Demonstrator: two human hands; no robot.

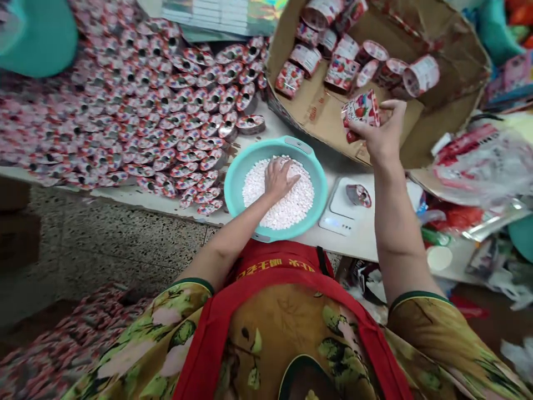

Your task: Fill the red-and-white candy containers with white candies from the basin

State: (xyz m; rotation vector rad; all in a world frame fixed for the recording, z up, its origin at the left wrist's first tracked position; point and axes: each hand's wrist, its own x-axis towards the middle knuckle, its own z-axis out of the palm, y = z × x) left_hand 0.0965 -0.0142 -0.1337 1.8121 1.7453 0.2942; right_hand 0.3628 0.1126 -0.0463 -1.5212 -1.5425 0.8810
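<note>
My left hand (280, 180) rests with fingers spread in a heap of small white pieces (266, 214), which may be candies. They fill the bottom of a teal basin (232, 189) standing at the table's front edge. Held in my right hand (383, 130) is a small strawberry-printed container (358, 111), pinched between thumb and fingers over the near side of a cardboard box (453, 89). More printed containers (342, 72) lie tumbled inside that box. On a white scale (338, 211) right of the basin sits one similar container (358, 195), its end facing right.
Rows of similar packed containers (187, 122) cover the table's left side. A teal tub (41, 39) stands at the upper left, and shiny flat sheets (208, 19) lie at the back. Clear plastic bags (483, 161) crowd the right. More printed packs (75, 344) are below left.
</note>
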